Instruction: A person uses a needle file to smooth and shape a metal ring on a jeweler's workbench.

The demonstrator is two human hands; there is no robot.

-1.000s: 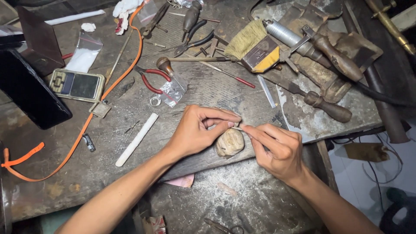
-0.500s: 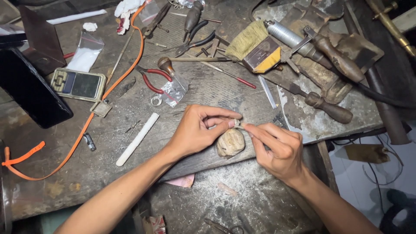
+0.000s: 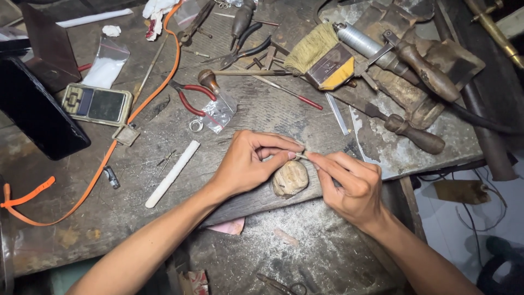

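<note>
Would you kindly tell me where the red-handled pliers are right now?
In the head view, the pliers lie upper left of the left hand, between the scale and a clear plastic bag.

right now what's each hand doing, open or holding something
Left hand: closed, fingers pinching a tiny piece, too small to identify.
Right hand: closed on a thin tool, tip at the left fingertips.

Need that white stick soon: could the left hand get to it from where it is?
Probably yes: the white stick lies bare on the bench just beside the left hand, nothing between them.
</note>
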